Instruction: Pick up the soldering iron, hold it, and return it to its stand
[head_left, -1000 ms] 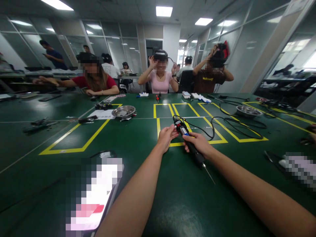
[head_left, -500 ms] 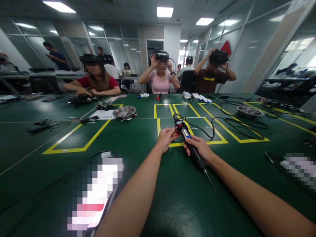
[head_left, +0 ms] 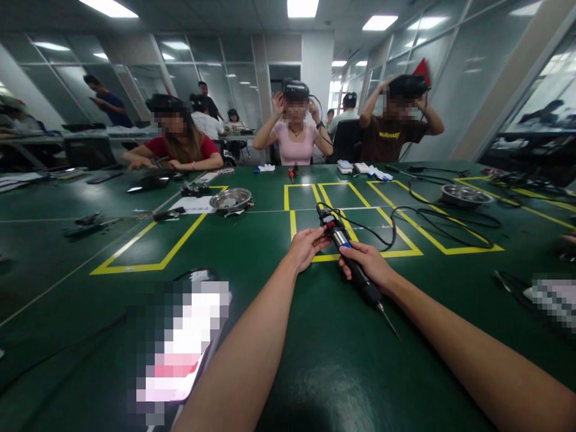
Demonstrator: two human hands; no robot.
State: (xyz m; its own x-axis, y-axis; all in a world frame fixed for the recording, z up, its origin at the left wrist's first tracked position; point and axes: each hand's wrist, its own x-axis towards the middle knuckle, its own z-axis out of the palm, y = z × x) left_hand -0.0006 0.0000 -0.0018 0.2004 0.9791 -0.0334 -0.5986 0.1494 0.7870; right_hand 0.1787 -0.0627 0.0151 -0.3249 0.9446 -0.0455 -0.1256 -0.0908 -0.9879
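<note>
Right hand [head_left: 369, 264] gripping electric screwdriver [head_left: 368, 289] over table [head_left: 243, 252], bit [head_left: 390, 322] pointing near right; left hand [head_left: 308, 246] touching far end, can't tell if pinching. Guessing adjusting step, next move probably needing steady grip.

Office-like workshop, glass partitions [head_left: 207, 54] stood behind, panel lights [head_left: 380, 23] shone overhead, yellow tape [head_left: 130, 269] marked out oblongs on a long green desk [head_left: 324, 354], seated people [head_left: 294, 144] wore headsets [head_left: 296, 90], a corded power screwdriver [head_left: 357, 276] and metal bowls [head_left: 234, 195] were out.
</note>
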